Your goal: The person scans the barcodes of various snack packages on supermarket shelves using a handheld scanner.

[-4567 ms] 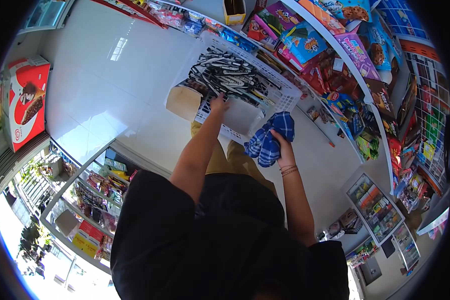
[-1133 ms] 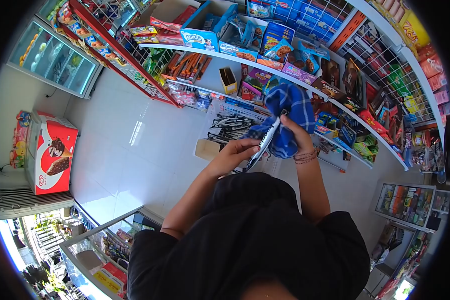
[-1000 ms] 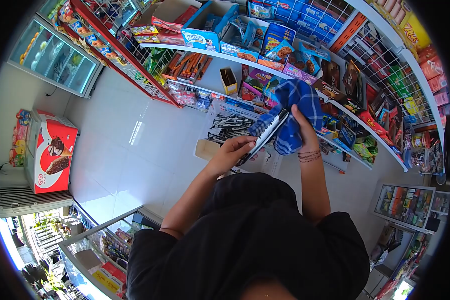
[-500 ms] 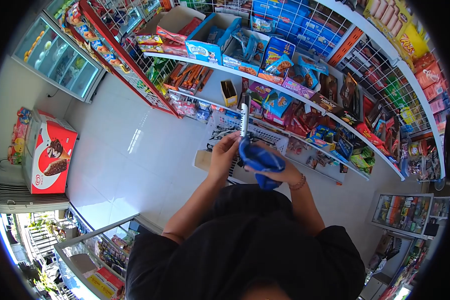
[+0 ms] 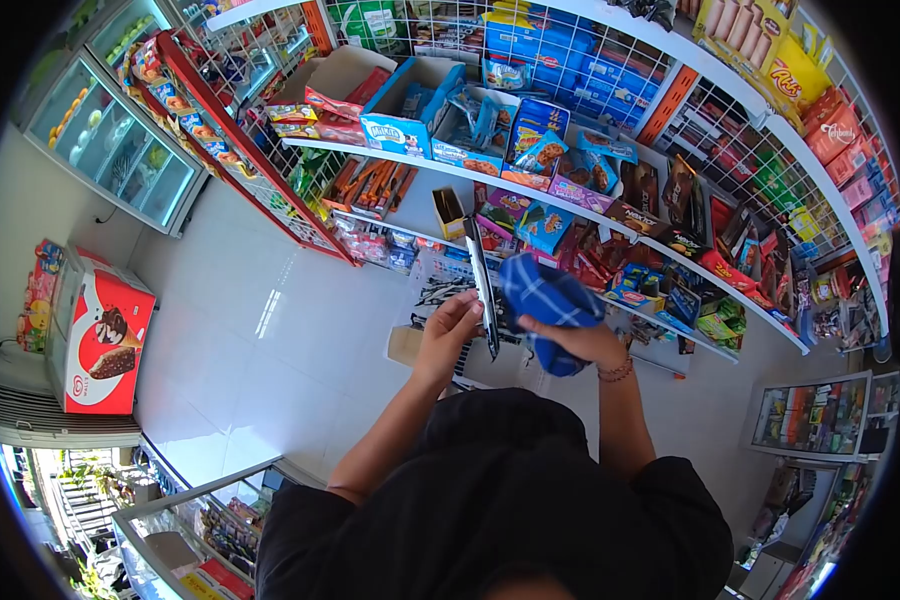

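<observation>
My left hand point(image 5: 452, 330) pinches a long, narrow black-and-white packet point(image 5: 483, 290), which stands almost upright in front of the shelf. Just to its right, my right hand point(image 5: 582, 342) grips a blue checked cloth point(image 5: 545, 300), bunched up and hanging below the fingers. A small gap shows between cloth and packet. Beneath both hands is a white basket point(image 5: 420, 275) with more black-and-white packets inside, partly hidden by the hands and cloth. An open yellow-and-black box point(image 5: 449, 212) sits on the lower shelf behind the packet's top end.
Curved shelves point(image 5: 370, 152) of boxed snacks run across the front and right. A red wire rack point(image 5: 260, 190) stands at the left, with a red ice cream freezer point(image 5: 110, 335) farther left. Glass cases are at the lower left point(image 5: 220, 490) and right point(image 5: 810, 415).
The cloth has come away from the packet and moved right with my right hand. The packet's lower end is now uncovered, and its top leans slightly left. The view has shifted a little.
</observation>
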`<state>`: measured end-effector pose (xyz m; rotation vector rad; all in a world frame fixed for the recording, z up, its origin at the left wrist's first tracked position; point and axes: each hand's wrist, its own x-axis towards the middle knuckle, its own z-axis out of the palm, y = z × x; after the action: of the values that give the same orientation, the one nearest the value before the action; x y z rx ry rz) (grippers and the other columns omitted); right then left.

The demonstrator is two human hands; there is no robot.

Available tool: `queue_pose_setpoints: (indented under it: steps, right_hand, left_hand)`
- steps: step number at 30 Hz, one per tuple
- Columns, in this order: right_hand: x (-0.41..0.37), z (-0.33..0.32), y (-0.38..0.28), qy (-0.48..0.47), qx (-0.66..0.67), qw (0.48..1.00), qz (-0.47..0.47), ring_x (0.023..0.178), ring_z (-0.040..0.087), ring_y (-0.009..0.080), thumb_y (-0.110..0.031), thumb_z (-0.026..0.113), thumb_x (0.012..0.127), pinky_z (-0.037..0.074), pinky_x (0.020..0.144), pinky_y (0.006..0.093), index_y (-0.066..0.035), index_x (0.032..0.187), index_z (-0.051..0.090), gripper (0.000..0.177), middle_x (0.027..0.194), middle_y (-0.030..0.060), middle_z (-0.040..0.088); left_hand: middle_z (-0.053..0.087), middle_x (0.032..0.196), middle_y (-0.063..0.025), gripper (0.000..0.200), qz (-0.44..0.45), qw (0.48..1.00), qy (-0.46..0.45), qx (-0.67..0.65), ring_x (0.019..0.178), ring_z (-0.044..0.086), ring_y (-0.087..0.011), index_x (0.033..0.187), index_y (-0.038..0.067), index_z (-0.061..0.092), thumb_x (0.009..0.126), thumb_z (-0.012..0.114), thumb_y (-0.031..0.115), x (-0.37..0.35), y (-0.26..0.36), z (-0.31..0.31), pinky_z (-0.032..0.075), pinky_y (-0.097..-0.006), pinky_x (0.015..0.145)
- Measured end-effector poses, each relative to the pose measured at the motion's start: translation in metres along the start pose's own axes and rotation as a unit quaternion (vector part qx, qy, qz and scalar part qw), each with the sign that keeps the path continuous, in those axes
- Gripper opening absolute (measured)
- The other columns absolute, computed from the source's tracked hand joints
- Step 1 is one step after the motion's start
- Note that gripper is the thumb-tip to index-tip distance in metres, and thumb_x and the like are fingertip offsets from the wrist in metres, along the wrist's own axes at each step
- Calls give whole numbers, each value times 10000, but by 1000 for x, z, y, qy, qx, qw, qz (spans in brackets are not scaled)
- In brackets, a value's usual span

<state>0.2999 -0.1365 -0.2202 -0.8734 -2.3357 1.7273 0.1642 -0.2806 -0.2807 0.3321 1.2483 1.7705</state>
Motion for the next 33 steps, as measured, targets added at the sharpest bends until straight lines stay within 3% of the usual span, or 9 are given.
queue_pose_setpoints:
  steps: [3,6,9,10,14,19,23,27,33]
  right_hand:
    - [-9,8,2,-84,-40,995,32,1015,520,210,-402,759,610,414,861,333,-62,1183,464,729,1120,109,533]
    - [-14,-8,3,-305,-38,944,-121,1009,526,215,-352,744,644,415,853,343,-93,1164,490,635,1078,103,559]
    - [-14,-13,6,-311,-47,945,-89,971,547,200,-425,734,629,416,841,319,-98,1172,484,681,1044,77,578]
    - [-20,-22,-1,-236,-88,964,84,961,549,196,-440,748,604,426,827,305,-96,1169,485,712,1057,81,575]
    - [-21,-19,-2,-23,-42,994,97,984,533,188,-500,737,586,426,842,308,-56,1176,466,787,1091,101,549]
    - [-17,8,-5,-17,24,1000,12,1089,455,211,-477,731,615,365,924,336,-32,1236,381,840,1180,120,471]
    - [-23,-4,-3,-194,65,978,29,1038,489,221,-430,740,627,379,901,321,-52,1205,428,758,1082,112,528]
    - [-31,-22,10,-196,-78,977,-34,1025,503,200,-347,777,607,400,870,310,-50,1206,423,756,1079,94,534]
    - [-28,-30,7,161,163,973,-30,1048,498,190,-276,766,641,407,889,334,-28,1216,408,721,1148,97,508]
  left_hand:
    - [581,911,-5,227,19,999,7,-33,748,532,-56,1069,36,521,866,514,139,7,-6,-1,434,-193,642]
    - [587,926,-27,279,70,997,24,-27,789,540,-73,1093,13,509,852,543,149,8,4,-5,435,-215,671]
    - [587,928,-32,270,77,996,37,-15,784,543,-76,1085,11,513,851,542,142,6,17,-9,434,-204,669]
    - [587,919,-38,268,68,997,36,-15,774,549,-85,1081,8,512,839,554,116,5,19,-11,453,-215,678]
    - [595,875,-44,272,82,995,8,-50,795,567,-107,1062,10,515,804,586,59,4,9,-4,493,-254,679]
    - [595,881,-38,233,81,996,-11,-39,795,564,-101,1030,13,532,808,582,64,12,10,7,485,-242,677]
    - [593,866,-24,196,109,993,29,-18,757,548,-78,998,10,552,818,573,85,14,33,7,451,-221,666]
    - [590,860,-28,165,158,986,28,-36,760,552,-85,965,11,565,813,575,75,17,53,9,453,-226,674]
    - [578,863,-41,155,184,981,-62,-15,792,554,-106,938,-5,572,785,588,7,24,55,32,484,-252,662]
